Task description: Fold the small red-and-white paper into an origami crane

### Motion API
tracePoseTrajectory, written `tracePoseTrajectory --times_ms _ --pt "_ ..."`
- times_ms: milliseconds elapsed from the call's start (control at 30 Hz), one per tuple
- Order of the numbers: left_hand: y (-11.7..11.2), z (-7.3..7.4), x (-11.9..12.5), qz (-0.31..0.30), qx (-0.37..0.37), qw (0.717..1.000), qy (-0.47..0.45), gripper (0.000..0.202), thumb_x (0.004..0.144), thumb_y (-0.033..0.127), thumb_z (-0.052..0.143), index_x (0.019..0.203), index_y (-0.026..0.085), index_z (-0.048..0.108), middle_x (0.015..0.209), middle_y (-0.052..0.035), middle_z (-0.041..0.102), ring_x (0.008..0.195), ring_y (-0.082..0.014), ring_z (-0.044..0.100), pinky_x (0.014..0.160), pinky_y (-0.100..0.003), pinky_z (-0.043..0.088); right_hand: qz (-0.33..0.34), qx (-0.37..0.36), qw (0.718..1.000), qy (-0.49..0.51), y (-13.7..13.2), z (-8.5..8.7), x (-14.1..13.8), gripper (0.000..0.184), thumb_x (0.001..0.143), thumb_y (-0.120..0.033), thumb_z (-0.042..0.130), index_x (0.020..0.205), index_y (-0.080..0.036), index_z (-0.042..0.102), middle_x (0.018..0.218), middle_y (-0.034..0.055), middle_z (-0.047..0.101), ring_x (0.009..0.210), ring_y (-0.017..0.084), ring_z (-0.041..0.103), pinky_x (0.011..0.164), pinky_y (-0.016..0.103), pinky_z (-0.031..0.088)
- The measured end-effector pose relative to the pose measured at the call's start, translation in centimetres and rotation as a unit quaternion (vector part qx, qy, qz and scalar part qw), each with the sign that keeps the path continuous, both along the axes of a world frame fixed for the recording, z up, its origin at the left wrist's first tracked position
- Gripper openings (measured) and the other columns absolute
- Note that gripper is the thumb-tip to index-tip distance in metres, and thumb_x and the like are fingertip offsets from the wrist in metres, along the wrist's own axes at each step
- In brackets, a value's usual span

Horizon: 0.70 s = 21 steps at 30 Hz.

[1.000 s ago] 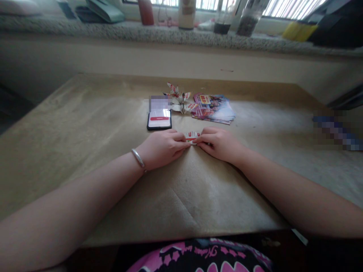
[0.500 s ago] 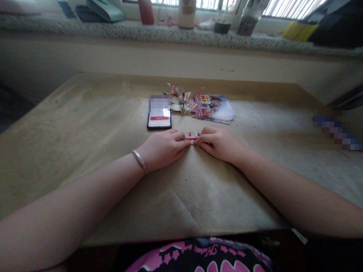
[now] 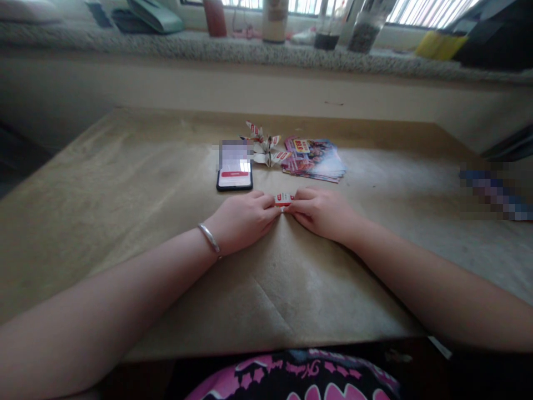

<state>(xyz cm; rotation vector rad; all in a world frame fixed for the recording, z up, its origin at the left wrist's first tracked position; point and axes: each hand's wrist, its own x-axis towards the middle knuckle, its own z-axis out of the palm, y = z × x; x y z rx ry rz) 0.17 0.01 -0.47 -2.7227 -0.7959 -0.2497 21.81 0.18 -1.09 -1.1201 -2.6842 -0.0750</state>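
Observation:
A small folded piece of printed paper (image 3: pixel 285 199), white with red marks, lies on the table between my two hands. My left hand (image 3: pixel 252 218), with a silver bangle on its wrist, pinches the paper's left end. On the other end, the fingers of my right hand (image 3: pixel 318 210) are closed in the same way. My fingertips hide much of the paper, and only its middle shows. Just beyond my hands are a phone (image 3: pixel 234 173) with a lit screen, a folded paper flower shape (image 3: pixel 268 150) and a stack of printed leaflets (image 3: pixel 314 160).
A tan cloth covers the table (image 3: pixel 125 222). Bottles and jars (image 3: pixel 275 22) stand on the stone windowsill (image 3: pixel 233 47) behind it. At the right edge lies a blurred blue item (image 3: pixel 495 194).
My left hand has shifted slightly to the right along the paper. My right hand has barely moved, and both keep hold of the paper.

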Motion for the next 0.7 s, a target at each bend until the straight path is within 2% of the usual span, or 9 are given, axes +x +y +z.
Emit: tracePoseTrajectory --times_ms 200,433,700 --pt "-0.06 0.15 -0.06 -0.003 -0.004 1.0 -0.002 0.026 0.091 0.024 0.047 0.108 0.018 0.065 0.095 -0.0058 0.064 0.084 -0.0167 0.058 0.069 -0.026 0.049 0.013 0.005 1.0 0.0 -0.11 -0.2 0.26 0.027 0.091 -0.023 0.044 0.103 -0.023 0.068 0.091 0.005 0.065 0.082 0.016 0.055 0.065 0.026 0.035" --pt "0.09 0.13 -0.27 -0.013 -0.015 1.0 -0.011 0.027 0.093 0.025 0.043 0.105 0.018 0.067 0.093 -0.0066 0.063 0.084 -0.0168 0.057 0.07 -0.027 0.049 0.021 0.023 0.999 -0.036 -0.29 0.38 0.05 0.025 0.089 -0.023 0.046 0.094 -0.022 0.071 0.09 0.0064 0.064 0.078 0.016 0.053 0.061 0.027 0.031" --pt "0.1 0.41 -0.36 -0.023 -0.026 0.999 0.002 0.026 0.092 0.024 0.046 0.103 0.015 0.067 0.093 -0.0082 0.063 0.084 -0.0176 0.057 0.074 -0.03 0.049 0.011 0.02 0.999 -0.039 -0.28 0.49 0.33 0.026 0.091 -0.026 0.045 0.095 -0.025 0.071 0.093 0.0049 0.065 0.079 0.016 0.054 0.06 0.028 0.031"
